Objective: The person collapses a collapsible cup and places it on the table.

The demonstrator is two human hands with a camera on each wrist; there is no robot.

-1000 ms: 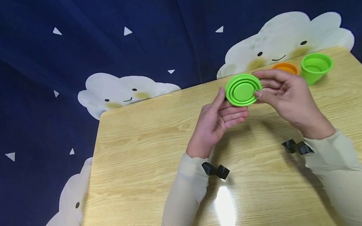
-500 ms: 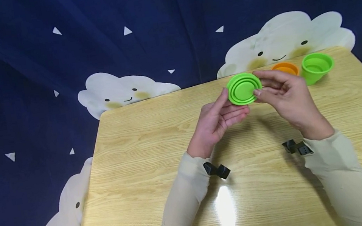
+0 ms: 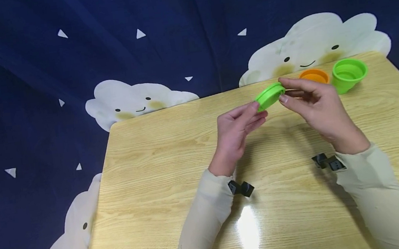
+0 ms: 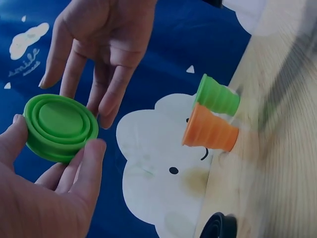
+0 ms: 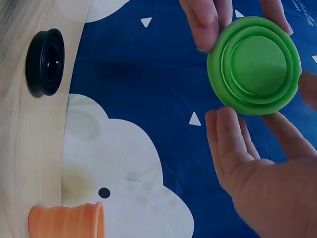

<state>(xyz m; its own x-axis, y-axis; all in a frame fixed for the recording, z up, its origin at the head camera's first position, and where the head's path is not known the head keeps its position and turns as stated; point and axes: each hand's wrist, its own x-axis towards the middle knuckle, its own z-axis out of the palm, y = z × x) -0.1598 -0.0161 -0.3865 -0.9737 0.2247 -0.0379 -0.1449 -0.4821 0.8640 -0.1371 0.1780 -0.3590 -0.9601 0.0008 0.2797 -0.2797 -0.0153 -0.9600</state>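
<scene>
Orange cup half behind right grip

A homely indoor spot, judging by the wood-grain table against navy cloth printed with smiling clouds

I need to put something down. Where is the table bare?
The table is bare between its left edge and the left forearm, and between that and the right forearm. The far right corner is crowded: orange cup, green cup, the right hand before them. Wrist views show a black disc near the back edge.
</scene>
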